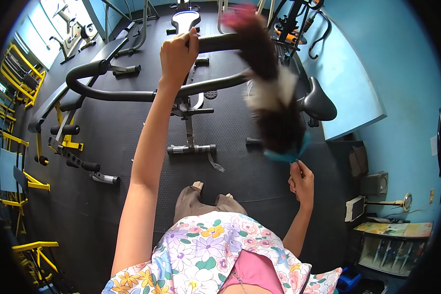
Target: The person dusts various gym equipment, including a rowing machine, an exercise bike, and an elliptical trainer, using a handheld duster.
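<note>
Feather duster (278, 130) raised on the right, left arm stretched to a bar.
The right hand (302, 182), elbow bent near the body, pinches the duster's base, fingers curled nearly shut; its blurred feathers reach up past the left hand (179, 53), closed at the padded bar (216, 43).

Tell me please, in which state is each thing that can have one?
Feather duster: held up, blurred
Right hand: closed on the duster handle
Left hand: closed at the dark bar
Plastic strip: loose on floor
Bike saddle: nobody on it
Feet: bare
</note>
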Action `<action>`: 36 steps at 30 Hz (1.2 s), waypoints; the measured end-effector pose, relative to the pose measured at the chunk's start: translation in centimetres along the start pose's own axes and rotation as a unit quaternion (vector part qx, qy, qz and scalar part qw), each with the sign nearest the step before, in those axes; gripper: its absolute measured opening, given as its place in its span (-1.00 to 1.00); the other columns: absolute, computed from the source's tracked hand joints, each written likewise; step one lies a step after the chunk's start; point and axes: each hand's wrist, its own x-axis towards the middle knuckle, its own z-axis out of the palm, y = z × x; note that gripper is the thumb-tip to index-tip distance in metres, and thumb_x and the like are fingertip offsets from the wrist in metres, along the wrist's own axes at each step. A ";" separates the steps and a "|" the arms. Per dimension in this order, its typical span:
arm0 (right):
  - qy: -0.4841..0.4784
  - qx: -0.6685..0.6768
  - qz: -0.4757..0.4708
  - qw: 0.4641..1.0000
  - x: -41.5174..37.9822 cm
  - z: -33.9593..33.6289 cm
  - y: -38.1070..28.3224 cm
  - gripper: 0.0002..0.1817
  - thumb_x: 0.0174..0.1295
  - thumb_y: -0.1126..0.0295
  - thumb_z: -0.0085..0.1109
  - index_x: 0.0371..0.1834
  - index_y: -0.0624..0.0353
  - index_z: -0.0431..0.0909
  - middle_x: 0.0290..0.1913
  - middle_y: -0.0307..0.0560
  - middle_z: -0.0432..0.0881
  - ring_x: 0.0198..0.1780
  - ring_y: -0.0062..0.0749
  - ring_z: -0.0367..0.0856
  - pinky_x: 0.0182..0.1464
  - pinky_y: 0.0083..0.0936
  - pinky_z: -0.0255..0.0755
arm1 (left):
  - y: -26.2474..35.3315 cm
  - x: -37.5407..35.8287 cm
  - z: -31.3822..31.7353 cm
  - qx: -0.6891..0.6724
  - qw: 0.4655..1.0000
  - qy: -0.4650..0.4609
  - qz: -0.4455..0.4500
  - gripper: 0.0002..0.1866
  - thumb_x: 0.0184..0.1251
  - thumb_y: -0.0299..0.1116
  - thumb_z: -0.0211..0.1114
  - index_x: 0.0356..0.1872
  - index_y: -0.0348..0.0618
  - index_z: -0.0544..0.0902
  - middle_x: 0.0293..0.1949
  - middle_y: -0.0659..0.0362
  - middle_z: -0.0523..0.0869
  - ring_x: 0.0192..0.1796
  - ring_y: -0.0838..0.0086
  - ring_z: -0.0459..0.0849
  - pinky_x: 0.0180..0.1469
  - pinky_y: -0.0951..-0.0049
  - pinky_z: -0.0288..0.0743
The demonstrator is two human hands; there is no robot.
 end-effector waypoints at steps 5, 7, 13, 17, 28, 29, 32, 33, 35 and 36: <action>0.072 0.033 0.101 0.992 -1.2 1.1 1.2 -0.63 0.23 0.06 0.03 -0.48 0.18 0.40 -0.77 -0.39 0.18 -0.76 -0.82 0.18 -0.78 -0.79 -0.02 | 0.4 -0.1 -0.1 -0.007 0.999 -0.013 -0.039 -0.64 0.29 -0.24 0.01 -0.54 -0.27 0.64 -0.65 -0.01 0.57 -0.60 0.17 0.56 -0.52 0.34 0.38; 0.055 0.094 0.073 0.991 -1.7 1.9 2.0 -0.63 0.24 0.07 0.01 -0.44 0.18 0.41 -0.77 -0.37 0.18 -0.78 -0.80 0.17 -0.78 -0.78 -0.03 | 0.5 -0.1 0.0 -0.003 0.999 -0.012 -0.036 -0.64 0.28 -0.24 0.01 -0.54 -0.27 0.64 -0.65 -0.01 0.57 -0.59 0.16 0.57 -0.51 0.33 0.38; 0.029 0.144 0.107 0.983 -1.5 3.9 4.6 -0.57 0.24 -0.01 -0.05 -0.43 0.19 0.39 -0.76 -0.34 0.21 -0.80 -0.75 0.18 -0.78 -0.76 0.01 | 0.9 -0.2 -0.2 0.015 0.998 -0.034 -0.057 -0.63 0.28 -0.22 0.00 -0.54 -0.27 0.63 -0.63 -0.06 0.57 -0.55 0.09 0.57 -0.49 0.28 0.38; -0.031 0.151 0.196 0.968 -2.0 5.6 5.3 -0.52 0.24 -0.07 -0.09 -0.51 0.19 0.32 -0.76 -0.31 0.23 -0.78 -0.73 0.18 -0.78 -0.74 0.05 | -0.2 -0.3 0.4 0.044 0.998 -0.024 -0.033 -0.63 0.33 -0.19 -0.01 -0.42 -0.21 0.68 -0.70 -0.03 0.56 -0.62 0.25 0.60 -0.52 0.38 0.37; 0.009 0.231 0.193 0.954 -4.0 -4.2 11.3 -0.51 0.23 -0.06 -0.06 -0.55 0.19 0.28 -0.76 -0.29 0.21 -0.79 -0.75 0.16 -0.78 -0.76 0.04 | -0.9 -1.4 2.0 0.034 0.997 0.047 -0.044 -0.65 0.31 -0.14 0.04 -0.38 -0.16 0.69 -0.59 0.00 0.63 -0.55 0.42 0.60 -0.45 0.45 0.39; 0.042 0.224 0.189 0.955 -4.3 -5.9 12.4 -0.52 0.24 -0.05 -0.08 -0.53 0.19 0.29 -0.77 -0.29 0.22 -0.80 -0.75 0.16 -0.79 -0.76 0.04 | -0.6 -1.4 2.2 0.038 0.995 0.053 -0.068 -0.65 0.30 -0.15 0.04 -0.38 -0.17 0.69 -0.58 0.01 0.65 -0.54 0.44 0.60 -0.42 0.47 0.41; 0.137 0.188 0.186 0.955 -3.6 -11.0 15.0 -0.56 0.30 0.00 -0.18 -0.50 0.18 0.31 -0.80 -0.28 0.24 -0.84 -0.74 0.17 -0.80 -0.76 0.08 | -0.7 -1.5 3.0 0.005 0.992 0.068 -0.107 -0.65 0.30 -0.18 0.04 -0.40 -0.22 0.69 -0.55 0.07 0.68 -0.50 0.51 0.61 -0.38 0.50 0.43; 0.156 0.178 0.186 0.954 -2.8 -12.4 15.5 -0.56 0.32 0.02 -0.25 -0.51 0.17 0.30 -0.79 -0.27 0.25 -0.84 -0.72 0.17 -0.80 -0.75 0.10 | -0.6 -1.4 3.1 0.016 0.993 0.073 -0.096 -0.62 0.31 -0.16 0.02 -0.38 -0.24 0.69 -0.56 0.10 0.68 -0.50 0.51 0.61 -0.38 0.52 0.43; 0.182 0.167 0.176 0.953 0.1 -14.4 17.5 -0.54 0.32 0.00 -0.27 -0.51 0.17 0.30 -0.79 -0.27 0.26 -0.83 -0.72 0.20 -0.80 -0.71 0.15 | -1.1 -1.4 3.1 0.028 0.995 0.069 -0.072 -0.62 0.31 -0.15 0.02 -0.38 -0.23 0.69 -0.57 0.10 0.68 -0.50 0.52 0.61 -0.38 0.53 0.43; 0.191 0.161 0.183 0.951 2.0 -15.2 18.7 -0.54 0.32 -0.01 -0.28 -0.51 0.17 0.29 -0.78 -0.27 0.26 -0.82 -0.71 0.20 -0.79 -0.70 0.18 | -1.1 -1.3 3.0 0.041 0.995 0.076 -0.049 -0.61 0.31 -0.14 0.02 -0.38 -0.23 0.69 -0.57 0.10 0.67 -0.49 0.52 0.61 -0.37 0.54 0.42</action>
